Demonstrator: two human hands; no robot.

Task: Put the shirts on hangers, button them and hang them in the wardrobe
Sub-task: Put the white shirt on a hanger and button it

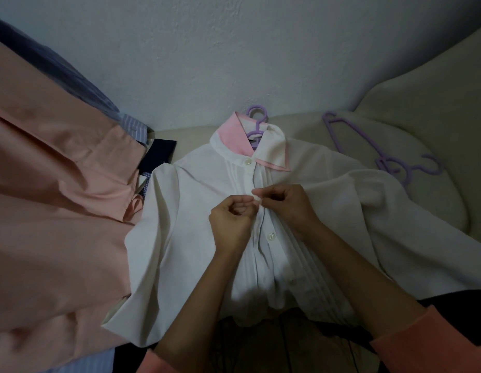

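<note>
A white shirt [196, 211] with a pink-lined collar lies face up on the bed, a purple hanger [257, 122] inside it with its hook poking out past the collar. The top button by the collar is fastened. My left hand [231, 224] and my right hand [285, 203] meet at the placket just below it, each pinching one edge of the shirt front. A lower white button [271, 235] shows beneath my hands.
A large peach shirt [53, 205] covers the left side, with striped and dark navy shirts [158, 154] behind it. Two spare purple hangers [349, 135] lie on the cream bedding [422, 109] at the right. A pale wall stands behind.
</note>
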